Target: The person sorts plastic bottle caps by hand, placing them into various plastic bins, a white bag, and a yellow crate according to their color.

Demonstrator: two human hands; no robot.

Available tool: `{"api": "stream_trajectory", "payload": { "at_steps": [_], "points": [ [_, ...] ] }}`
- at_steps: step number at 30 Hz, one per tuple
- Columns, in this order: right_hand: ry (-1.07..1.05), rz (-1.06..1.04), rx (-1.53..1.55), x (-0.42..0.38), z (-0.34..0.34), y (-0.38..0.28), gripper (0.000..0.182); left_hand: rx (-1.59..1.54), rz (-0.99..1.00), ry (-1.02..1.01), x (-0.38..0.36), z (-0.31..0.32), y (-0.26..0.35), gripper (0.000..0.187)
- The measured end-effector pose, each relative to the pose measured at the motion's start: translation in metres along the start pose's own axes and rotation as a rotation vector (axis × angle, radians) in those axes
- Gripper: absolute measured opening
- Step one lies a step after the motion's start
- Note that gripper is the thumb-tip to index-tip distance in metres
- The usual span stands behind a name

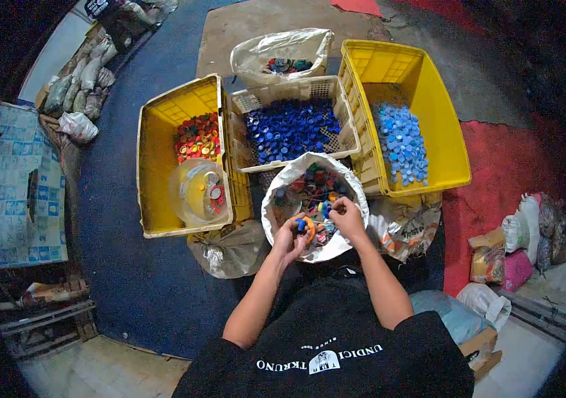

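Observation:
My left hand (289,241) is curled around plastic caps, among them an orange cap (310,229) and a blue cap (301,225). Just to the right, my right hand (347,219) pinches a dark blue cap (326,209) at its fingertips. Both hands are over the mouth of a white sack (274,199), its rim rolled outward. Inside lie mixed coloured caps and small plastic pieces, partly hidden by my hands. Behind the sack stands a white crate (238,105) holding many dark blue caps (289,129).
A yellow bin (154,126) at left holds red and yellow caps (198,138) and a clear round container (193,192). The right yellow bin (445,149) holds light blue caps (400,142). Another white sack (246,56) stands behind the crate. Filled bags (518,232) lie far right.

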State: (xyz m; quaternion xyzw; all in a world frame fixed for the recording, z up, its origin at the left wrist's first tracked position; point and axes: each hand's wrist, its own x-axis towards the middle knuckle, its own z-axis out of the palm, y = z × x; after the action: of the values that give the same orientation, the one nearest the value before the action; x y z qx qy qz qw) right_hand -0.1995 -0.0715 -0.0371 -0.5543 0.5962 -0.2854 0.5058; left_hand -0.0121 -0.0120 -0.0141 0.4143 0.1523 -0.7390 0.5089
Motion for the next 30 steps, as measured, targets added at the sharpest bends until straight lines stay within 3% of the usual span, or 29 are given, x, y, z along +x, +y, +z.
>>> {"api": "stream_trajectory", "payload": {
  "at_steps": [5,7,9,13,15,17,20,24,27,30],
  "points": [
    [-0.091,0.035,0.370,-0.015,-0.011,-0.018,0.014,0.073,-0.019,-0.058,-0.010,0.010,-0.006,0.029],
    [-0.109,0.357,0.787,-0.019,-0.010,-0.026,0.010,0.014,-0.053,0.024,-0.011,0.018,-0.005,0.026],
    [-0.114,0.392,0.795,-0.018,-0.008,-0.023,0.009,0.052,-0.058,-0.006,-0.019,0.020,-0.002,0.027],
    [-0.236,0.228,0.474,-0.013,-0.015,-0.033,0.007,0.106,-0.050,0.011,-0.028,0.029,0.010,0.032],
    [-0.157,-0.284,-0.494,-0.010,-0.024,-0.036,0.010,0.274,0.071,0.118,-0.034,0.035,0.015,0.037],
    [-0.103,-0.354,-0.562,-0.010,-0.023,-0.041,0.020,0.372,0.092,0.043,-0.037,0.027,0.023,0.040],
    [-0.352,0.297,0.340,-0.003,-0.020,-0.045,0.032,0.363,0.123,0.008,-0.032,0.023,0.030,0.041],
    [-0.258,0.655,1.008,-0.013,-0.009,-0.064,0.006,0.333,0.081,0.018,-0.036,0.034,0.039,0.044],
    [-0.337,0.668,1.067,-0.008,-0.010,-0.063,0.004,0.575,0.083,-0.083,-0.033,0.037,0.059,0.049],
    [-0.301,0.654,1.013,0.000,0.001,-0.061,0.012,0.610,0.105,-0.089,-0.026,0.042,0.065,0.048]
  ]
}}
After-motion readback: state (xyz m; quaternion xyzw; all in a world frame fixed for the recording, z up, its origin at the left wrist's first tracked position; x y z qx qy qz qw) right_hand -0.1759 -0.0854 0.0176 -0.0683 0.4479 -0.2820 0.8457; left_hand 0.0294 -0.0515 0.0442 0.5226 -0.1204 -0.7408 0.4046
